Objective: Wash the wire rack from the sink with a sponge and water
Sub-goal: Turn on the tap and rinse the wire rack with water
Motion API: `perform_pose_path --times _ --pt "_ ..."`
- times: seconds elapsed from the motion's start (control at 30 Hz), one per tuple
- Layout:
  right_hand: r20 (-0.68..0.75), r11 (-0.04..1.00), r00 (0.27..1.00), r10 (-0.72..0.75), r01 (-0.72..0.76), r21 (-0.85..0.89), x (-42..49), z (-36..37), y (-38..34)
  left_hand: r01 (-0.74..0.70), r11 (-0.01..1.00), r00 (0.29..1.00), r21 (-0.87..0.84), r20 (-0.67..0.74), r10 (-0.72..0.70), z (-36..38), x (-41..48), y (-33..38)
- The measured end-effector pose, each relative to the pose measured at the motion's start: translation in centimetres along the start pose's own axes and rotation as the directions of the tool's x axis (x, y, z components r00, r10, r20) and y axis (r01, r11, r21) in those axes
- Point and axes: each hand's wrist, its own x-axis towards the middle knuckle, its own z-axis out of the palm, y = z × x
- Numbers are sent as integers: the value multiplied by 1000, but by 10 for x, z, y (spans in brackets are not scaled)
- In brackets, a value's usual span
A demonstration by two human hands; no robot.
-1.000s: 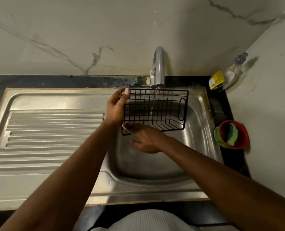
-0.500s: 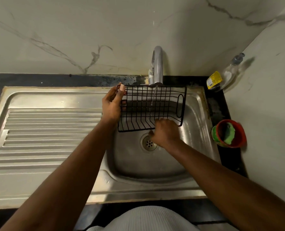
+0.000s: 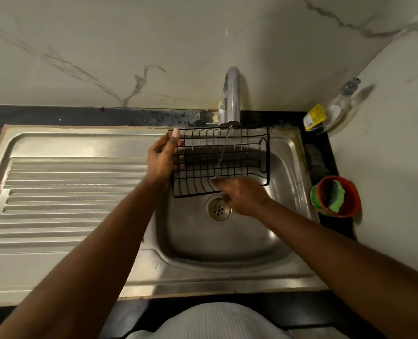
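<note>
A black wire rack (image 3: 237, 152) hangs over the steel sink basin (image 3: 227, 243), right under the tap (image 3: 231, 94). A thin stream of water (image 3: 224, 148) falls through its bars. My left hand (image 3: 162, 159) grips the rack's left end, thumb on its top corner. My right hand (image 3: 243, 195) lies flat against the rack's lower front edge, fingers spread on the wires; no sponge shows in it. A green sponge (image 3: 335, 195) sits in a red cup on the counter to the right.
The ribbed steel drainboard (image 3: 68, 192) fills the left side. The drain (image 3: 218, 210) lies below the rack. A clear soap bottle with a yellow label (image 3: 325, 116) leans in the back right corner. Marble walls close the back and right.
My right hand slid along the rack's lower edge, first rightward and then back toward the middle, its fingers now flat. The rack shifted slightly under the tap, and my left hand kept its grip.
</note>
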Motion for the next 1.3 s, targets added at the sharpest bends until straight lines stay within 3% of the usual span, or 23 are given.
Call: perform_pose_path --times 0.13,0.27,0.43,0.53,0.63,0.73,0.8,0.9,0.97,1.07,1.13,1.2,1.23,1.3 --pt "14 993 996 91 -89 -77 -12 -9 31 68 995 996 66 59 -72 -5 11 12" --pt "-26 996 1000 8 -6 86 -14 6 17 131 980 976 149 153 -153 -12 17 25" --pt "-43 923 994 101 -77 377 -16 15 -15 269 959 917 -88 328 -227 -32 11 3" --pt "8 773 988 156 -127 622 -12 -1 -42 375 888 883 -266 394 -255 -27 -7 -21" --pt "174 532 975 136 -220 817 -4 -20 -62 372 880 875 -294 428 -226 -15 -23 -30" --pt "195 347 968 159 -240 906 2 -38 -71 315 909 837 -272 532 -131 -8 -27 -28" --pt "178 230 960 214 -227 946 5 -47 -77 324 921 828 -214 535 -167 -3 -26 -26" --pt "141 154 953 270 -187 970 9 -53 -85 331 926 796 -180 581 -171 6 -19 -24" --pt "127 166 959 251 -172 971 12 -50 -91 332 902 791 -277 602 -107 12 -20 -18" --pt "138 225 982 128 -164 961 8 -36 -94 275 889 911 -365 393 -121 7 -16 -20" --pt "126 483 992 7 -114 868 0 -21 -86 282 875 940 -393 294 -171 -3 -9 -27" --pt "146 793 977 -154 34 609 -7 -8 -69 346 864 930 -365 256 -265 -12 -6 -34" --pt "170 866 960 -223 115 486 -8 -4 -59 370 867 921 -334 251 -297 -14 -7 -34" --pt "205 915 925 -321 247 318 -5 0 -39 386 879 917 -282 222 -331 -17 -8 -33"
